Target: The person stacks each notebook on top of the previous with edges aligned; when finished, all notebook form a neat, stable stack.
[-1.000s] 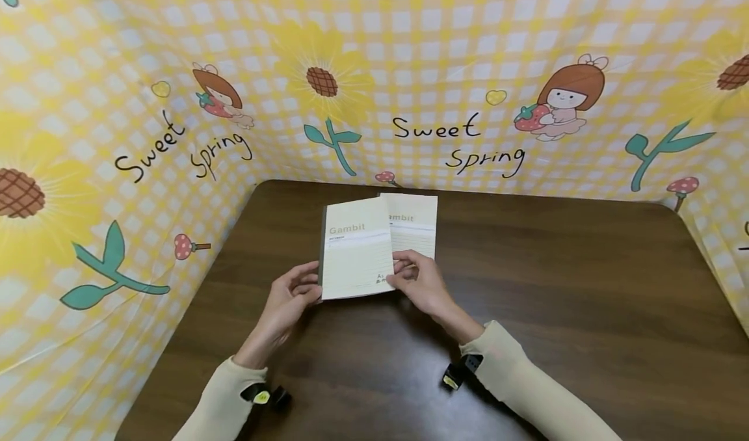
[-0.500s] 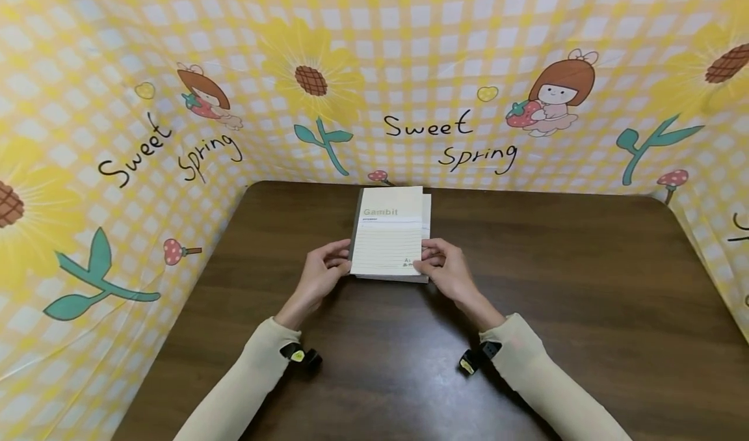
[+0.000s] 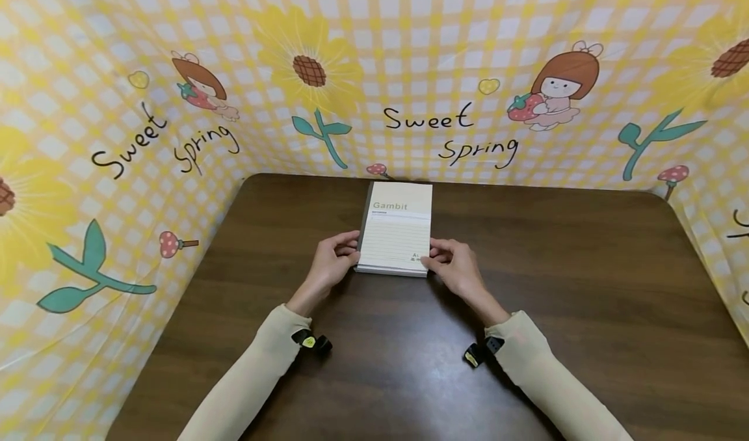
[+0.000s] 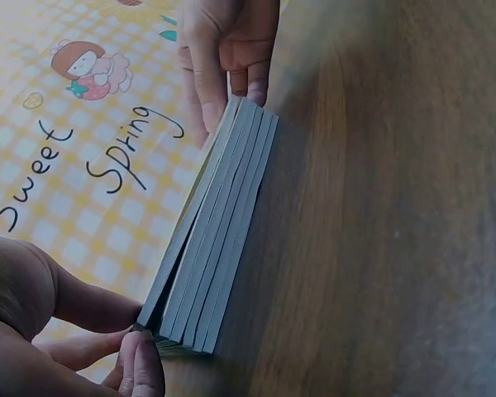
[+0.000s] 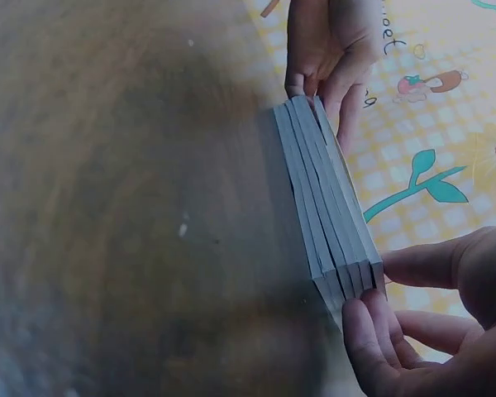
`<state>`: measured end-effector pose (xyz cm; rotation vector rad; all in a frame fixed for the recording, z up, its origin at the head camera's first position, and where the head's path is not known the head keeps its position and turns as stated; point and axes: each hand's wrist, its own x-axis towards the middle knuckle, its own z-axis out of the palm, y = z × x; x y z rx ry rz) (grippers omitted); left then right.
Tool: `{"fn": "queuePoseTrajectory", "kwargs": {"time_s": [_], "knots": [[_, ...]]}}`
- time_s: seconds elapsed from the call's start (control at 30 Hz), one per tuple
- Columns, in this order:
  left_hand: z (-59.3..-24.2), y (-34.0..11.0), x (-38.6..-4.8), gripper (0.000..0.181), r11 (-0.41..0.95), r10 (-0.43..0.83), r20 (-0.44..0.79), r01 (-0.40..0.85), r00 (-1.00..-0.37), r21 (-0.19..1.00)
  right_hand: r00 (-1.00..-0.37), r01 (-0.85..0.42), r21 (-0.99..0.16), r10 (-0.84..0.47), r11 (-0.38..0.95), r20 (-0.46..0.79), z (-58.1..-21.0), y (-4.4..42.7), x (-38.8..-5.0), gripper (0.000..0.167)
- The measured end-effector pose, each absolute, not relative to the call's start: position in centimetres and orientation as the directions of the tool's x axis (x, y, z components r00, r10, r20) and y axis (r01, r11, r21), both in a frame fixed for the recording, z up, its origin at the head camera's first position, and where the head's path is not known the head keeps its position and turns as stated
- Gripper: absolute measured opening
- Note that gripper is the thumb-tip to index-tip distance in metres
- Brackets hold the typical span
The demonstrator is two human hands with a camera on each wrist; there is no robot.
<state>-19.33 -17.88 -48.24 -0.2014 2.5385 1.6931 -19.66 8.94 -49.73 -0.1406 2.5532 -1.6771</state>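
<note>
A cream notebook (image 3: 396, 229) with a dark spine and the word "Gambit" lies on top of a stack of similar notebooks (image 4: 223, 240). My left hand (image 3: 329, 265) pinches the top notebook at its spine side, near the front corner. On the opposite side, my right hand (image 3: 459, 268) holds the notebook by its right edge, with the thumb on the cover. A narrow dark gap under the top notebook shows at the left hand's end in the left wrist view. Seen from the right wrist, the stacked notebooks (image 5: 318, 194) are nearly aligned, and fingertips touch their corner.
The stack stands on a dark brown wooden table (image 3: 556, 285), close to its back edge. A yellow checked cloth (image 3: 433, 57) with flowers and cartoon figures rises behind and at both sides. Black wrist cameras are strapped over both pale sleeves (image 3: 251, 363).
Both hands have carried the top notebook rightward and back, from tilted and offset to squarely over the other notebooks. It now covers the one that showed beneath it.
</note>
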Motion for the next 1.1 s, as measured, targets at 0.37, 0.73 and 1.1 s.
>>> {"fn": "queuePoseTrajectory", "kwargs": {"time_s": [0.37,0.73,1.1], "knots": [[-48.9,-18.1,-19.2,0.049,0.362,-0.044,-0.163,-0.168,-0.986,0.917,-0.988,-0.107,-0.863,-0.15,0.493,0.037,-50.0,9.2,-19.5,0.043],[-49.4,-18.0,-18.8,0.049,0.355,-0.058,-0.187,-0.195,-0.981,0.914,-0.988,-0.097,-0.873,-0.155,0.478,0.024,-50.8,9.2,-19.2,0.042],[-49.9,-17.9,-18.8,0.048,0.378,-0.054,-0.164,-0.172,-0.985,0.91,-0.987,-0.077,-0.888,-0.162,0.453,0.003,-51.0,9.5,-19.0,0.042]]}}
